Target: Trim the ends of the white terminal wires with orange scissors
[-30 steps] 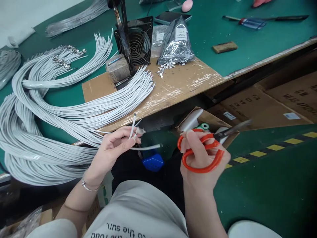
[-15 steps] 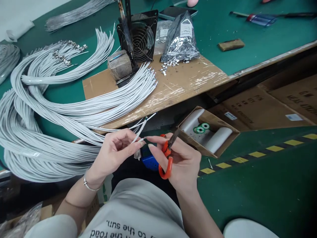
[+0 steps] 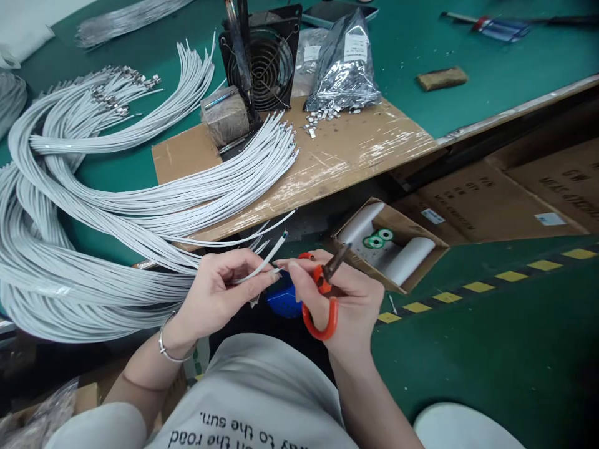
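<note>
My left hand [image 3: 219, 290] is closed round the end of a thin white cable [image 3: 262, 260], whose split wire tips stick up to the right. My right hand [image 3: 346, 299] holds red-handled scissors [image 3: 322, 299] hooked on its fingers, blades pointing up and right. Its thumb and forefinger pinch at the cable tip, touching my left fingertips. Both hands hover in front of the bench edge, above my lap. A large bundle of white cables [image 3: 93, 206] curves across the green bench at left.
A cardboard sheet [image 3: 355, 149] lies on the bench with small metal terminals [image 3: 321, 118], a foil bag [image 3: 346, 68], a black fan [image 3: 264, 62] and a soldering stand. An open box with white rolls [image 3: 388, 246] sits below. Cartons stand at right.
My right hand swung the scissors in from the right, folded them into the palm and brought its fingertips to the cable tip held by my left hand.
</note>
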Demonstrator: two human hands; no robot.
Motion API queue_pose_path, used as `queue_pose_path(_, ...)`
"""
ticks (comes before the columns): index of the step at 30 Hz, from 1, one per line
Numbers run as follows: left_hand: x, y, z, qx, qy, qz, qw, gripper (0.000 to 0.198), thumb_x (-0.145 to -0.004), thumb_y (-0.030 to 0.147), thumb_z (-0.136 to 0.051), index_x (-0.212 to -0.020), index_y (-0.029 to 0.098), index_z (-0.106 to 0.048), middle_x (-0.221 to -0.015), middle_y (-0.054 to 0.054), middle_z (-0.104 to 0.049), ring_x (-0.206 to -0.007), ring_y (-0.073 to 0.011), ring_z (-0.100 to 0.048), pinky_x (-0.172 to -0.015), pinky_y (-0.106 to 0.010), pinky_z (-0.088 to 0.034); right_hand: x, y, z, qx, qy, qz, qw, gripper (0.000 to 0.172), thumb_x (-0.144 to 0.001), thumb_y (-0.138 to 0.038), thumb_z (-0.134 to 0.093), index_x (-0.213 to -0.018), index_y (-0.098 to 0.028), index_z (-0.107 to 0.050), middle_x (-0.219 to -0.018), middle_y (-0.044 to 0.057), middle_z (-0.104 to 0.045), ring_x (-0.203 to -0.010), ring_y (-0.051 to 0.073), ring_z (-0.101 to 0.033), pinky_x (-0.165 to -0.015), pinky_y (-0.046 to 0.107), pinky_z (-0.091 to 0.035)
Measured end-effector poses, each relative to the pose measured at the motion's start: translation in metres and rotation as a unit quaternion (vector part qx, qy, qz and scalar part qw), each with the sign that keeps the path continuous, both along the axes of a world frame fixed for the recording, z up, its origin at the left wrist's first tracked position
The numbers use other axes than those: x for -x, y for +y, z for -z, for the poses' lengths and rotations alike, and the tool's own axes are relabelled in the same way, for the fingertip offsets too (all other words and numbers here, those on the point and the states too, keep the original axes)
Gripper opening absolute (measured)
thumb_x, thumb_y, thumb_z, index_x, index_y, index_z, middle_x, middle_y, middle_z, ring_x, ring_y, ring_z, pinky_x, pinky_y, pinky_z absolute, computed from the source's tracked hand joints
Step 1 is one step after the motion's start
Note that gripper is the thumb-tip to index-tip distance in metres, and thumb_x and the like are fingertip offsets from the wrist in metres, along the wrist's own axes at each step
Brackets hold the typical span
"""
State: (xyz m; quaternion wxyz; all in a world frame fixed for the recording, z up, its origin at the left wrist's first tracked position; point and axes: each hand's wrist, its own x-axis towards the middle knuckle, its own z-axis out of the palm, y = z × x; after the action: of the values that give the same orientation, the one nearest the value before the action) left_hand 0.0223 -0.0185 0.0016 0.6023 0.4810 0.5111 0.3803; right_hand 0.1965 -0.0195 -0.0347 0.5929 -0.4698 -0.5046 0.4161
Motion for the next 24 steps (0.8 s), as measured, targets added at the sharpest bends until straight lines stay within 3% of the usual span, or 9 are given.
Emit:
queue_pose_path(5,0.001,-0.001,-0.001,0.018,0.001,-0.001,1.0,0.025,-0.095,0.038,-0.084,-0.087,0.015,-0.082,-0.062,0.002,-0.058,-0.055,-0.008,-0.046,-0.052,-0.022,-0.035,-0.005,0.003,0.005,0.053,0.055,-0.037,0.996,0.023,-0.094,-0.024,-0.079,-0.073,-0.026,-0.086,-0.059,-0.002,-0.065,-0.055,0.012,-0.058,-0.055,0.027,-0.047)
queue_pose_path(9,0.001,-0.002,-0.004,0.009,0.011,0.01,1.0,0.027,-0.097,0.038,-0.082,-0.082,0.015,-0.079,-0.063,0.002,-0.056,-0.057,-0.0088,-0.044,-0.053,-0.023,-0.034,0.001,0.003,0.002,0.042,0.049,-0.048,0.997,0.011,-0.085,-0.02,-0.084,-0.077,-0.026,-0.087,-0.064,-0.002,-0.07,-0.056,0.013,-0.058,-0.052,0.027,-0.046)
queue_pose_path(15,0.006,-0.006,-0.004,-0.001,0.032,0.061,0.998,0.034,-0.105,0.041,-0.072,-0.083,0.016,-0.079,-0.057,0.003,-0.051,-0.053,-0.0094,-0.042,-0.051,-0.024,-0.034,0.003,0.0,0.001,-0.098,-0.08,0.029,0.992,0.016,-0.084,-0.012,-0.081,-0.076,-0.026,-0.082,-0.061,-0.001,-0.065,-0.053,0.014,-0.053,-0.049,0.031,-0.043)
queue_pose_path(17,0.009,-0.007,-0.004,0.007,0.022,0.062,0.998,0.034,-0.104,0.043,-0.072,-0.086,0.016,-0.08,-0.057,0.003,-0.052,-0.051,-0.0091,-0.042,-0.05,-0.023,-0.035,-0.005,0.006,0.001,-0.069,-0.044,0.063,0.995,0.026,-0.085,-0.014,-0.079,-0.063,-0.026,-0.072,-0.054,-0.003,-0.057,-0.05,0.014,-0.051,-0.048,0.031,-0.041)
queue_pose_path(20,0.011,-0.007,-0.001,0.022,-0.013,0.043,0.999,0.033,-0.102,0.045,-0.075,-0.089,0.016,-0.082,-0.059,0.002,-0.056,-0.051,-0.0094,-0.044,-0.049,-0.023,-0.037,-0.021,0.017,0.004,-0.001,0.092,0.134,0.987,0.048,-0.09,-0.025,-0.075,-0.051,-0.025,-0.049,-0.045,-0.006,-0.041,-0.045,0.012,-0.046,-0.048,0.03,-0.039)
queue_pose_path(22,0.01,-0.007,0.0,0.028,-0.035,0.029,0.999,0.029,-0.101,0.044,-0.077,-0.095,0.016,-0.083,-0.061,0.001,-0.059,-0.051,-0.0099,-0.046,-0.048,-0.023,-0.038,-0.03,0.019,0.009,0.017,0.095,0.109,0.989,0.049,-0.091,-0.028,-0.076,-0.05,-0.024,-0.049,-0.044,-0.006,-0.041,-0.046,0.013,-0.048,-0.052,0.031,-0.041)
queue_pose_path(24,0.007,-0.006,0.0,0.024,-0.042,0.016,0.999,0.026,-0.1,0.043,-0.078,-0.099,0.017,-0.084,-0.061,0.001,-0.06,-0.051,-0.0098,-0.046,-0.048,-0.023,-0.038,-0.035,0.015,0.013,0.023,0.029,0.028,0.999,0.044,-0.092,-0.032,-0.076,-0.054,-0.022,-0.057,-0.051,-0.003,-0.051,-0.052,0.014,-0.052,-0.054,0.031,-0.041)
